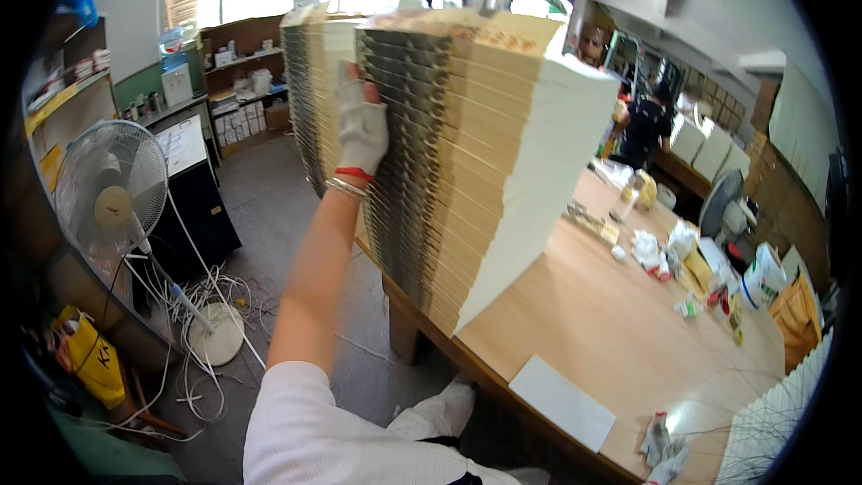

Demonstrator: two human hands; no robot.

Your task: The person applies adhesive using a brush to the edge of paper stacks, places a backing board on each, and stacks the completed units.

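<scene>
A tall stack of paper pads [489,126] with dark, ridged edges and a white side face stands at the table's left edge. My left hand [362,133], in a whitish glove with a red cuff and some bare fingertips, reaches up and lies against its dark side, fingers stretched upward. Beyond this hand rises a second, similar stack [305,99]. My right hand [666,451], gloved alike, shows at the lower right over the table, partly cut off by the lower edge. Its fingers look extended, and nothing shows in them. A white sheet [563,402] lies to its left.
Small bottles, crumpled wraps and bags [691,260] clutter the far right of the wooden table [521,323]. A standing fan [112,198] and tangled white cables [211,305] occupy the left floor. A person [646,130] in dark clothes works farther back.
</scene>
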